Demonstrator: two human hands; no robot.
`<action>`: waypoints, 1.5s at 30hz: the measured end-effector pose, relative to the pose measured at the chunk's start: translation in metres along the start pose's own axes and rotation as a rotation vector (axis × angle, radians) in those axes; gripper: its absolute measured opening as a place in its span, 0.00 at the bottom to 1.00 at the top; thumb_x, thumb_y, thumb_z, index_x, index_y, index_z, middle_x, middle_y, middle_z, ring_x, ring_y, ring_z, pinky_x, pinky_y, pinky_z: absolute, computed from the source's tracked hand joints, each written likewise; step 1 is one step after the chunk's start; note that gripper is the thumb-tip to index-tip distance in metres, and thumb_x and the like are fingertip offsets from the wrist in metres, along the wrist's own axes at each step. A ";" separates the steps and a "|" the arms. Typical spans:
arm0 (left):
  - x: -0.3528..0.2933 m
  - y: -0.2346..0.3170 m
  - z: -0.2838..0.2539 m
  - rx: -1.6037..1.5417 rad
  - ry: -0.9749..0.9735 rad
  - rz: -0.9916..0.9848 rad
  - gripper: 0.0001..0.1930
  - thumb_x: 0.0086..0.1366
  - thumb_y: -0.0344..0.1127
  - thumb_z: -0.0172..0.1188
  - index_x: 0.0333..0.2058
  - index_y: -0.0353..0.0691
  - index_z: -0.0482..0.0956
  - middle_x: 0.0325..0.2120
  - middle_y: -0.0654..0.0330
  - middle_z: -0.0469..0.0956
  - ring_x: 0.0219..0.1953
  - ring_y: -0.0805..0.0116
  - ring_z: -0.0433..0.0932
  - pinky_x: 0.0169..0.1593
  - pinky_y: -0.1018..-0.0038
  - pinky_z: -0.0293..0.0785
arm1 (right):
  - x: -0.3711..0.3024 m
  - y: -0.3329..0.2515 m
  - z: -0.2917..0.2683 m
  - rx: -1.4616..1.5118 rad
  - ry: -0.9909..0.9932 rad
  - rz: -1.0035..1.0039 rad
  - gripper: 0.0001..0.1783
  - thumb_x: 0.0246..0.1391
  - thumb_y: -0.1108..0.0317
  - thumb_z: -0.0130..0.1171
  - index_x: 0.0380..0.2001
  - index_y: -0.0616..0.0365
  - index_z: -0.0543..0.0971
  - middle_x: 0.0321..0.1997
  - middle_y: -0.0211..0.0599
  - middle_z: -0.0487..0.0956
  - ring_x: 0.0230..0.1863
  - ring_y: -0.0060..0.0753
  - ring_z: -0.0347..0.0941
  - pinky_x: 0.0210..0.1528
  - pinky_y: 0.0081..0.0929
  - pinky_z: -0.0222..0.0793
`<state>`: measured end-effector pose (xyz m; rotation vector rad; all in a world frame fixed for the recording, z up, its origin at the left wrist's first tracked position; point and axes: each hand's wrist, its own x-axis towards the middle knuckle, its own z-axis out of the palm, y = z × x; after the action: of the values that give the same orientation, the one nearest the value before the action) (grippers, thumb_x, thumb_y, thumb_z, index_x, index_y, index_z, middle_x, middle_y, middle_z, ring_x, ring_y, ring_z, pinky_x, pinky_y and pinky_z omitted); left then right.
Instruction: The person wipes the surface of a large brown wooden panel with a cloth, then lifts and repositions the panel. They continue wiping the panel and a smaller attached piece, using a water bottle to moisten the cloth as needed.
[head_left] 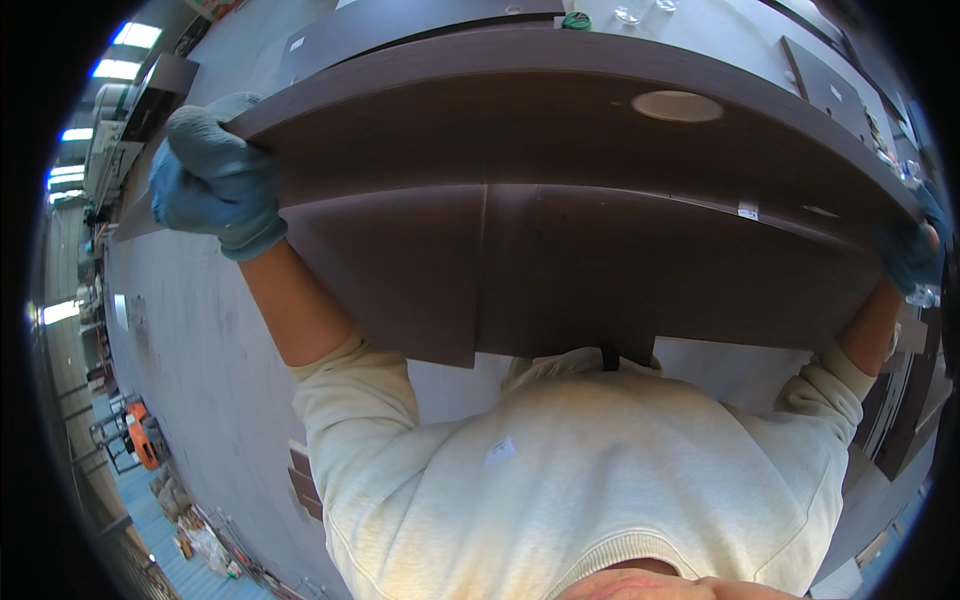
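A long dark brown desk-like furniture piece (pixel 400 130) stretches across the view in front of my chest. Its long board has a round pale hole (pixel 677 106), and wide panels (pixel 600 270) join it on my side. My left hand (pixel 220 180), in a blue-grey glove, is closed round the board's left end. At the far right end, my right hand (pixel 912 250), gloved alike, grips the board, though shadow and the picture's rim partly hide its fingers. A small white label (pixel 747 211) sits on the piece near the seam.
Behind the piece lies another dark board (pixel 420 28), with a green roll (pixel 577 20) and clear plastic items (pixel 628 14) nearby. A brown panel (pixel 830 90) is at the back right. Small brown boards (pixel 305 482) rest low left; an orange forklift (pixel 143 437) stands farther off.
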<state>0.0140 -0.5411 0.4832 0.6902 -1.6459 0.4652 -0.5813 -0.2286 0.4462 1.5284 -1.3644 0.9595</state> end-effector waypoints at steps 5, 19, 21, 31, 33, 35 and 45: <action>0.003 0.049 -0.054 0.038 0.024 -0.085 0.26 0.79 0.40 0.53 0.20 0.41 0.89 0.16 0.69 0.81 0.14 0.74 0.76 0.23 0.75 0.70 | 0.002 0.004 -0.023 0.065 0.101 0.031 0.41 0.78 0.33 0.43 0.22 0.56 0.76 0.21 0.37 0.77 0.22 0.39 0.72 0.27 0.37 0.69; -0.037 0.100 -0.169 0.103 -0.014 -0.107 0.30 0.81 0.48 0.52 0.20 0.38 0.84 0.18 0.65 0.82 0.19 0.74 0.79 0.25 0.75 0.71 | -0.029 0.016 -0.084 -0.017 -0.084 0.228 0.34 0.79 0.44 0.45 0.32 0.66 0.81 0.34 0.45 0.83 0.38 0.48 0.80 0.47 0.45 0.73; -0.042 0.104 -0.174 0.177 0.006 -0.087 0.31 0.82 0.50 0.51 0.20 0.39 0.85 0.18 0.65 0.83 0.19 0.74 0.80 0.26 0.75 0.72 | -0.030 0.015 -0.085 -0.024 -0.117 0.273 0.33 0.79 0.46 0.46 0.34 0.67 0.82 0.37 0.47 0.84 0.40 0.49 0.81 0.50 0.46 0.73; -0.067 0.103 -0.172 0.103 -0.081 -0.202 0.35 0.84 0.54 0.48 0.22 0.38 0.87 0.21 0.62 0.86 0.23 0.69 0.83 0.31 0.73 0.77 | -0.023 -0.010 -0.076 0.257 -0.108 -0.167 0.26 0.78 0.56 0.56 0.42 0.74 0.85 0.47 0.54 0.90 0.50 0.53 0.87 0.59 0.44 0.80; -0.066 0.103 -0.169 0.063 -0.096 -0.159 0.34 0.84 0.53 0.47 0.23 0.37 0.88 0.22 0.60 0.87 0.22 0.68 0.83 0.33 0.73 0.78 | -0.023 -0.009 -0.076 0.265 -0.128 -0.191 0.26 0.79 0.55 0.56 0.43 0.73 0.85 0.48 0.54 0.89 0.51 0.51 0.87 0.59 0.42 0.80; -0.066 0.099 -0.166 0.102 -0.013 -0.103 0.33 0.84 0.51 0.46 0.24 0.36 0.88 0.23 0.59 0.87 0.22 0.68 0.82 0.34 0.73 0.78 | -0.024 0.001 -0.080 0.261 -0.174 -0.193 0.25 0.79 0.55 0.56 0.46 0.73 0.85 0.51 0.52 0.89 0.52 0.48 0.87 0.60 0.39 0.79; -0.385 0.176 -0.124 -0.572 0.528 -1.427 0.31 0.81 0.60 0.53 0.65 0.39 0.78 0.58 0.52 0.81 0.56 0.58 0.81 0.61 0.62 0.81 | -0.049 0.137 -0.152 0.258 -0.630 0.164 0.54 0.68 0.21 0.47 0.58 0.71 0.83 0.62 0.51 0.84 0.68 0.47 0.77 0.74 0.44 0.65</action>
<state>0.0240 -0.2605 0.1425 0.9838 -0.4470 -0.7724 -0.7236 -0.0747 0.4669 2.0495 -1.8799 0.8022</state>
